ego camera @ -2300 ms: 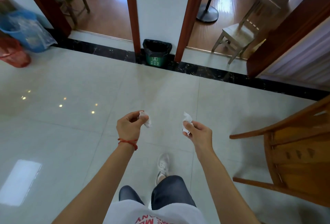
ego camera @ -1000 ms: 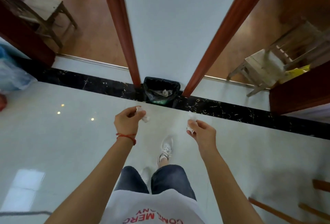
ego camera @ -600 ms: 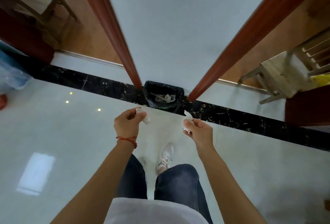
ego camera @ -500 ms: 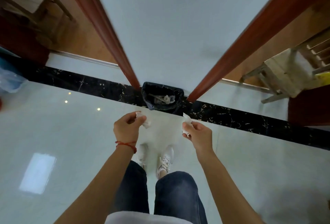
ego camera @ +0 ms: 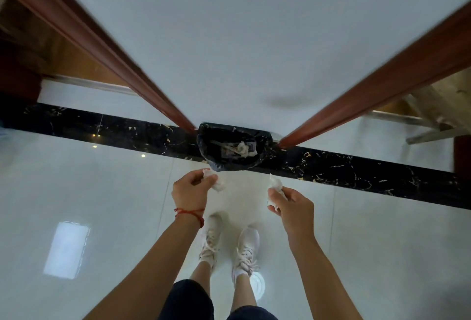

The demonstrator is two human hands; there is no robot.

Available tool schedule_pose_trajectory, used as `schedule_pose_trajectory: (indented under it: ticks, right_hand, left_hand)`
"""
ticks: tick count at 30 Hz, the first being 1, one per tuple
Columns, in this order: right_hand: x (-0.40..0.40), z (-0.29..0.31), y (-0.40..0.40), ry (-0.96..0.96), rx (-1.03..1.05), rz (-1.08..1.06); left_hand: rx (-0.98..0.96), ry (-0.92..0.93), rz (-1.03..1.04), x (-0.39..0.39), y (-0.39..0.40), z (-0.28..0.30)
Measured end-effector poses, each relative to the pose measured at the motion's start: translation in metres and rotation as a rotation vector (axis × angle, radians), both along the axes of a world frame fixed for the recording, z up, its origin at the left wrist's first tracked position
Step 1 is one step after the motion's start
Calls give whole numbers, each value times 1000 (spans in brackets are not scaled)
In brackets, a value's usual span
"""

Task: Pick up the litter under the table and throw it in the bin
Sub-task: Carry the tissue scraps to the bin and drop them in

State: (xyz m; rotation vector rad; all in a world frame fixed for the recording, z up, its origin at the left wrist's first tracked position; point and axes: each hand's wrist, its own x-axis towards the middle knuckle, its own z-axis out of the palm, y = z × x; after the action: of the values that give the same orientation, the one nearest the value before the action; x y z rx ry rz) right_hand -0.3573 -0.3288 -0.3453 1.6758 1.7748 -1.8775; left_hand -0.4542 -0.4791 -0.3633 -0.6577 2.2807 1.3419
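Observation:
My left hand (ego camera: 190, 189) pinches a crumpled white tissue (ego camera: 216, 184) between thumb and fingers. My right hand (ego camera: 291, 206) grips a second crumpled white tissue (ego camera: 275, 184) that sticks up above the fingers. Both hands hover over the pale floor just in front of a small bin lined with a black bag (ego camera: 206, 152). The bin stands against the white wall and holds some paper rubbish (ego camera: 238, 150). My feet in white shoes stand below the hands.
A white wall section (ego camera: 242, 39) framed by two reddish wooden door posts (ego camera: 107, 46) rises behind the bin. A black marble strip (ego camera: 356, 174) runs across the floor. A pale wooden chair (ego camera: 438, 113) stands beyond the right doorway.
I have walked up to the bin, which now lies directly in front of my hands and looks larger. Both feet now stand side by side. Both hands still hold their tissues.

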Motion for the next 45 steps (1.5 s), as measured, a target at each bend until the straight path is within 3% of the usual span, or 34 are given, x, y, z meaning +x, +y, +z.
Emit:
schedule_pose_trajectory:
  ticks: [9,16,28,36,45]
  right_hand:
    - [-16,-39,9,14,26,-3]
    - [-17,-53,9,17,26,0]
    - [-55,-84,0,-60,25,45]
    - [-110,-108,-8,-29,-110,-45]
    - [-86,-76,-12,-52,195,246]
  left_hand:
    - [79,-124,213,-45,29,-56]
    - [225,-205,251,-68,46,-69]
    - [-287,265,-723,-32,-3,-63]
    - [-416,405,-835,-18,-32,-58]
    - [-439,410,-850,-17,-48,-42]
